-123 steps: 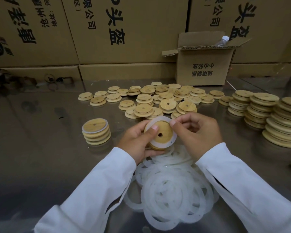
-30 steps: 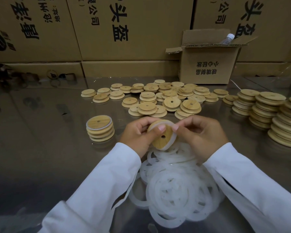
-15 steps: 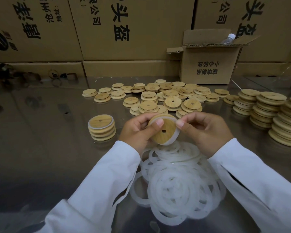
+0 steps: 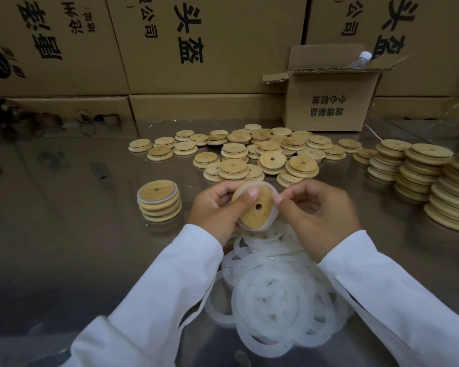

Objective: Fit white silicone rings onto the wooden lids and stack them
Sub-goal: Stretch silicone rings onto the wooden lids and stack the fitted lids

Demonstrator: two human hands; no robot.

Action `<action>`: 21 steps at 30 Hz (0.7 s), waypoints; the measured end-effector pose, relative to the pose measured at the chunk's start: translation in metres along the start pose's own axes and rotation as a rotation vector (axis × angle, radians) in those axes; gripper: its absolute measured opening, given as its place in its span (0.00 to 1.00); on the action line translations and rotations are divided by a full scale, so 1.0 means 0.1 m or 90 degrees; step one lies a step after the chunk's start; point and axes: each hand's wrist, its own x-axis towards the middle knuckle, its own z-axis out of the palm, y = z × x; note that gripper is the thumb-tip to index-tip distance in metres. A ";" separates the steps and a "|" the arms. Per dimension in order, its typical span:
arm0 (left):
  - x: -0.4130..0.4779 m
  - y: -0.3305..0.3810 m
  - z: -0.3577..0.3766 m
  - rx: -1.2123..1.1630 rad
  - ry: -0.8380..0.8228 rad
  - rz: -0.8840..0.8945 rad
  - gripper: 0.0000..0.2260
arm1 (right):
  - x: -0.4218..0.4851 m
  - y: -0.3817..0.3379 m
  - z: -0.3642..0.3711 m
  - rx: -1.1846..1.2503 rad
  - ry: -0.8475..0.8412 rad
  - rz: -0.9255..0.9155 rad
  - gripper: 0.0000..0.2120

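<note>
Round wooden lid (image 4: 252,207) with a small centre hole, tilted above the table (image 4: 64,234), white ring (image 4: 272,217) partly round its rim, left hand (image 4: 217,210) gripping the lid, right hand (image 4: 318,215) pinching the ring, loose rings (image 4: 276,295) heaped below

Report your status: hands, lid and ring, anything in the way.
Left hand grips wooden lid, thumb on its face. Right hand pinches white silicone ring at lid's edge. Nothing between hands and lid stack at left.

Rings (image 4: 278,295) before lids (image 4: 252,154)
</note>
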 end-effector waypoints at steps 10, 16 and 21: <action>0.01 0.00 0.00 -0.005 -0.019 0.011 0.05 | 0.06 0.02 -0.07 -0.021 -0.036 0.068 0.06; 0.03 0.02 0.00 -0.012 -0.006 0.031 0.11 | 0.08 0.00 -0.09 -0.025 -0.066 0.062 0.08; 0.03 0.03 0.00 -0.045 0.004 0.020 0.15 | 0.08 -0.01 -0.08 -0.030 -0.077 0.044 0.09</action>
